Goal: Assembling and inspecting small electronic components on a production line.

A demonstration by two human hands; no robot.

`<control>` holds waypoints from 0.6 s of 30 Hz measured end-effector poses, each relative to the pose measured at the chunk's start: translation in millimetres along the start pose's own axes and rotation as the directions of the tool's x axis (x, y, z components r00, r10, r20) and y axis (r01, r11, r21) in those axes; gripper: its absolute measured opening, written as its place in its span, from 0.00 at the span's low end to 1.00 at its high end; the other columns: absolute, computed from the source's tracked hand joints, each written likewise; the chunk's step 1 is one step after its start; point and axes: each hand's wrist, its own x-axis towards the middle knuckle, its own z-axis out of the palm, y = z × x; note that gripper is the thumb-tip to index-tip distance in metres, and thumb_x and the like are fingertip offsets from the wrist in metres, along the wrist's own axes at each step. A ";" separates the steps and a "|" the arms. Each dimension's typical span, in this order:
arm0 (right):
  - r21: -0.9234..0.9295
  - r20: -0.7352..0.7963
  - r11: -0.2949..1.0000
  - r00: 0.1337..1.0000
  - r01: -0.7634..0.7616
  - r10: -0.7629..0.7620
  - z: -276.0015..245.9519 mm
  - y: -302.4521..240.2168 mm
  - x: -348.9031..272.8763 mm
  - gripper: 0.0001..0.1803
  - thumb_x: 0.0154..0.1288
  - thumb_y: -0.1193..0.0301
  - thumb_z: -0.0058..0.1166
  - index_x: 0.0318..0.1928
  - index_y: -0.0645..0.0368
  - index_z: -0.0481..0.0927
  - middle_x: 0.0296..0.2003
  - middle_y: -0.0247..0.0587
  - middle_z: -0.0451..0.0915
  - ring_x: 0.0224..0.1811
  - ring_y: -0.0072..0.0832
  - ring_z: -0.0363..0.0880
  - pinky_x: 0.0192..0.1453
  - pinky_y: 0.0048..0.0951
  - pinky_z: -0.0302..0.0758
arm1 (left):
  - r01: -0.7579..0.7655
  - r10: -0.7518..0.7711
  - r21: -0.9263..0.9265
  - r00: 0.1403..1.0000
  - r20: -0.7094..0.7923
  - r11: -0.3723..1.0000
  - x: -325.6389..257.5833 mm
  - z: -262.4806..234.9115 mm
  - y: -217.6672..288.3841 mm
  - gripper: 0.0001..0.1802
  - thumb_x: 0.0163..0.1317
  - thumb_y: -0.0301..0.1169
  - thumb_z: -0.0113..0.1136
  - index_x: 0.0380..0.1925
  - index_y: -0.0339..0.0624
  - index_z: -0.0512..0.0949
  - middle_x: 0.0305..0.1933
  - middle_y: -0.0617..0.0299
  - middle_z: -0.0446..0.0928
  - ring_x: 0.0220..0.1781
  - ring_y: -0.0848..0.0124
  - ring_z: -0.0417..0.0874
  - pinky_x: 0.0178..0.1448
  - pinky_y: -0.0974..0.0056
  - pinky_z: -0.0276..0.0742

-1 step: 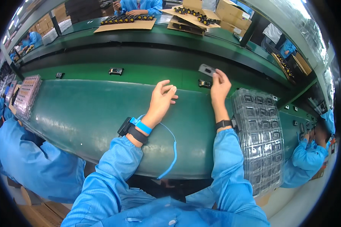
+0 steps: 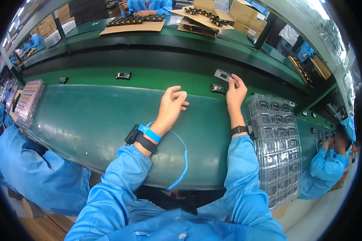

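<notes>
My right hand [image 2: 236, 93] pinches one end of a flat grey rectangular cover [image 2: 221, 74] with a darker inset. It holds the cover above the green conveyor belt. Just under the cover, a small black electronic assembly [image 2: 217, 88] lies on the belt near my fingers. My left hand [image 2: 173, 106] hovers over the near green work mat [image 2: 88, 120], its fingers loosely bent and apart with nothing visible in them. Round that wrist is a blue strap [image 2: 153, 135] with a coiled blue cord [image 2: 184, 164] trailing onto the mat.
Clear plastic trays [image 2: 274, 148] of dark parts stand right of my right arm. More assemblies [image 2: 123, 75] lie on the belt to the left. A pink-tinted tray stack [image 2: 29, 102] is at far left. Co-workers in blue sit on both sides and across, beside cardboard sheets [image 2: 132, 27] of black-yellow parts.
My right hand has shifted slightly to the right, carrying the grey cover with it. My left hand stays almost in the same place.
</notes>
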 end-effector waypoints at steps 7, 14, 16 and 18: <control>-0.569 0.028 0.816 0.994 0.105 -0.108 -15.1 11.7 7.3 0.16 0.67 0.71 0.64 0.55 0.58 0.88 0.44 0.54 0.86 0.47 0.52 0.84 0.56 0.48 0.81 | -0.013 0.010 0.070 0.998 0.055 0.997 0.9 -4.3 -7.2 0.19 0.78 0.36 0.60 0.59 0.34 0.77 0.53 0.52 0.84 0.44 0.68 0.87 0.46 0.65 0.83; -0.745 0.285 0.623 0.958 0.241 -0.030 14.2 -43.8 -47.1 0.36 0.64 0.48 0.66 0.66 0.55 0.79 0.50 0.57 0.80 0.54 0.55 0.79 0.59 0.52 0.77 | -0.005 0.001 0.082 0.999 0.047 0.997 -2.8 -18.3 -5.8 0.18 0.79 0.38 0.59 0.56 0.35 0.78 0.51 0.54 0.83 0.44 0.69 0.87 0.47 0.66 0.83; -0.739 0.262 0.640 0.965 0.209 -0.013 5.9 -38.7 -39.7 0.36 0.63 0.50 0.68 0.66 0.57 0.78 0.51 0.56 0.79 0.55 0.54 0.79 0.59 0.51 0.77 | -0.011 0.005 0.078 0.997 0.082 0.997 -0.6 -9.7 -5.9 0.18 0.79 0.38 0.59 0.57 0.34 0.78 0.51 0.54 0.83 0.44 0.69 0.87 0.47 0.66 0.83; -0.721 0.252 0.668 0.968 0.183 0.008 3.5 -41.0 -39.7 0.37 0.62 0.52 0.70 0.66 0.58 0.77 0.51 0.56 0.79 0.55 0.53 0.78 0.59 0.50 0.77 | -0.014 0.006 0.082 0.995 0.099 0.997 -0.3 -6.2 -4.3 0.19 0.79 0.38 0.60 0.59 0.34 0.77 0.51 0.54 0.84 0.44 0.69 0.87 0.47 0.66 0.83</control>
